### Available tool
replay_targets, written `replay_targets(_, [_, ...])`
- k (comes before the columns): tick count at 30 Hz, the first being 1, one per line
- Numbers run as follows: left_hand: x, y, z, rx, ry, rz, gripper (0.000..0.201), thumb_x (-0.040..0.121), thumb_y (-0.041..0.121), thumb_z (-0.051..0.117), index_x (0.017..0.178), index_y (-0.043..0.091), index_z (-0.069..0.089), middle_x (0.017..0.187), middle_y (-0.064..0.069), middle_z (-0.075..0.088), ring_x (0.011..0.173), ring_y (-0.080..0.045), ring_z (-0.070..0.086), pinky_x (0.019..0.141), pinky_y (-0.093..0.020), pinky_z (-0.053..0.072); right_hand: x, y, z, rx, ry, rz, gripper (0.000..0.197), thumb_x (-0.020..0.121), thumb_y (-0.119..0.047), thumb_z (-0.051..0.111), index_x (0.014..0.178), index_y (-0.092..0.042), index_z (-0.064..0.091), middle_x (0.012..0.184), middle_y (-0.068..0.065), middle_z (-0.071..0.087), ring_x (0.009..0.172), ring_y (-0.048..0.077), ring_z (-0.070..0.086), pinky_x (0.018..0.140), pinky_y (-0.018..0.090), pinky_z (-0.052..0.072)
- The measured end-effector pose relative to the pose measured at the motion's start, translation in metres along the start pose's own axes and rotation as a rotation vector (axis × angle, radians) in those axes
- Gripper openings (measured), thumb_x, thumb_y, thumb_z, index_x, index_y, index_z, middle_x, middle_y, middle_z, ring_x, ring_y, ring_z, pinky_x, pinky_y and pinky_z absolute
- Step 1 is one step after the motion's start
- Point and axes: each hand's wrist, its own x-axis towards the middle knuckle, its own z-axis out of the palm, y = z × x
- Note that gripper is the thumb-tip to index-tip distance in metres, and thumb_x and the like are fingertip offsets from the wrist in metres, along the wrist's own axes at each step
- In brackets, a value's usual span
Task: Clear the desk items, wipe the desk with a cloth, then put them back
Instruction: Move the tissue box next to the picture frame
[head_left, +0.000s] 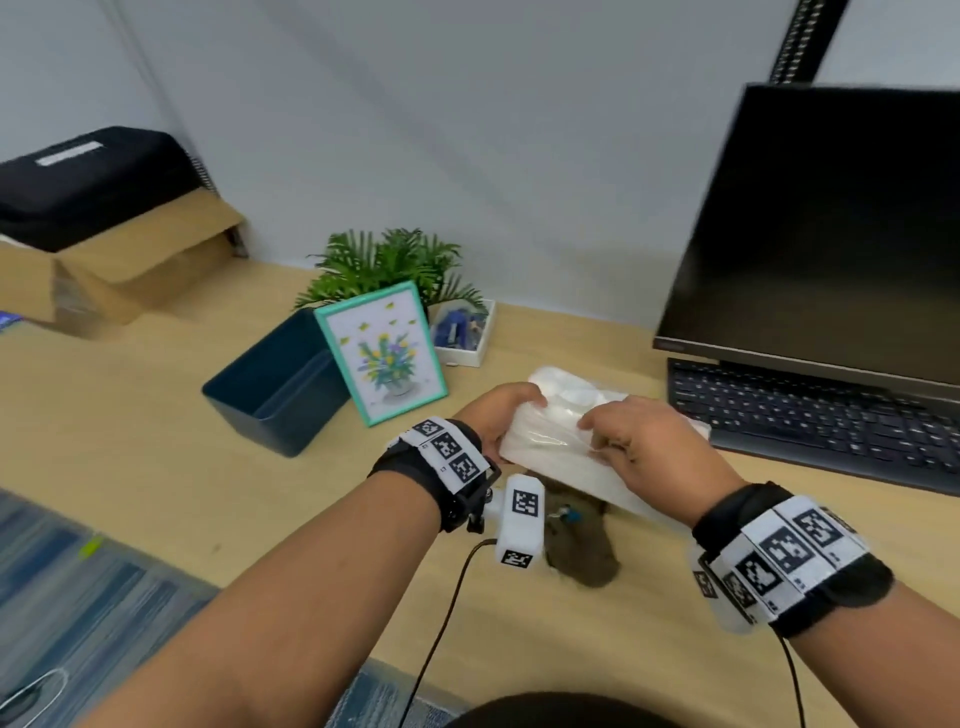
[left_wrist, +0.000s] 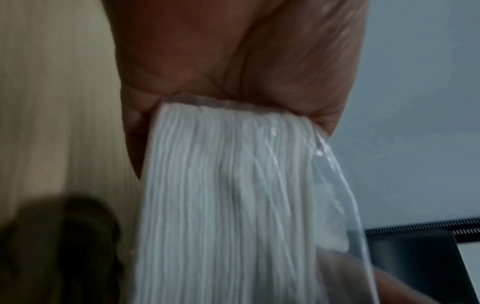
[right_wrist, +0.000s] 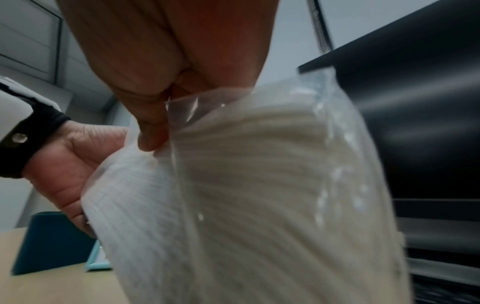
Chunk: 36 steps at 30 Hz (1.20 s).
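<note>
A pack of white tissues (head_left: 550, 436) in clear plastic wrap is held above the wooden desk (head_left: 156, 441). My left hand (head_left: 498, 415) grips its left end, and the stacked tissue edges (left_wrist: 228, 205) fill the left wrist view. My right hand (head_left: 628, 441) pinches the clear wrap (right_wrist: 182, 115) on top of the tissue pack (right_wrist: 259, 205) between thumb and fingers. Under the pack lies a brown-grey cloth (head_left: 582, 545), which shows dark and blurred (left_wrist: 57, 246) in the left wrist view.
A teal-framed flower picture (head_left: 382, 353) leans on a dark blue bin (head_left: 275, 384). Behind stand a green plant (head_left: 389, 265) and a white tray (head_left: 465, 332). A monitor (head_left: 831, 234) and keyboard (head_left: 810, 415) sit right. A cardboard box (head_left: 119, 260) is far left.
</note>
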Motion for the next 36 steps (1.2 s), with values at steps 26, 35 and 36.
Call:
replay_targets(26, [0.057,0.006,-0.067,-0.373,0.107,0.271,0.070,0.070,0.001,0.057,0.137,0.007,0.040,0.119,-0.020,0.056,0.095,-0.031,0.059,0.071,-0.038,0.051,0.078,0.026,0.039,-0.060,-0.040,0.238,0.038,0.081,-0.044,0.067,0.112,-0.024,0.059,0.126,-0.006,0.053,0.121,0.020,0.042,0.107,0.042,0.029])
replay_targets(35, [0.013,-0.016,-0.127,-0.389,0.184,0.262,0.092,0.049,0.014,0.068,0.137,0.010,0.041,0.130,-0.021,0.051,0.111,-0.035,0.052,0.078,-0.040,0.051,0.101,0.017,0.068,0.433,0.007,0.798,0.056,0.093,-0.054,0.043,0.136,-0.018,0.039,0.137,0.014,0.045,0.119,0.034,0.047,0.093,0.043,0.044])
replay_targets(36, [0.005,-0.020,-0.134,-0.386,0.204,0.248,0.096,0.047,0.016,0.070,0.138,0.012,0.040,0.135,-0.022,0.049,0.115,-0.037,0.051,0.080,-0.042,0.051,0.105,0.007,0.072,0.538,-0.048,0.866,0.055,0.092,-0.053,0.045,0.137,-0.021,0.037,0.134,0.013,0.045,0.113,0.034,0.049,0.083,0.043,0.050])
